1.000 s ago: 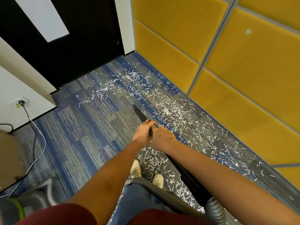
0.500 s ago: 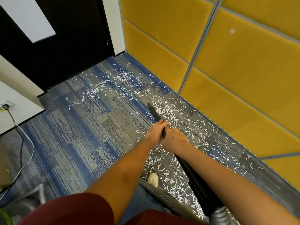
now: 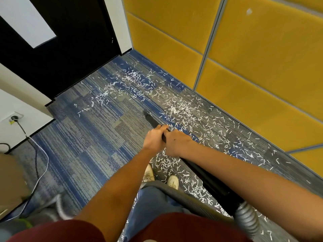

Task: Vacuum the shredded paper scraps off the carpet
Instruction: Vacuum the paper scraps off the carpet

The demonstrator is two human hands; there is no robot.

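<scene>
White shredded paper scraps lie scattered over the blue and grey carpet, mostly in a band along the yellow wall and around my feet. A black vacuum wand slants down to the carpet, its nozzle tip on the floor at the left edge of the dense scrap patch. My left hand grips the wand from the left. My right hand grips it just behind, from the right. The wand's lower end joins a grey ribbed hose at the bottom right.
Yellow padded wall panels run along the right. A black door closes the far side. A wall socket at the left feeds a cable trailing over the carpet. A brown box stands at the left edge.
The nozzle swung right into the scraps half a second ago, then came back left; it now rests at the edge of the dense patch. Both hands keep their grip on the wand.
</scene>
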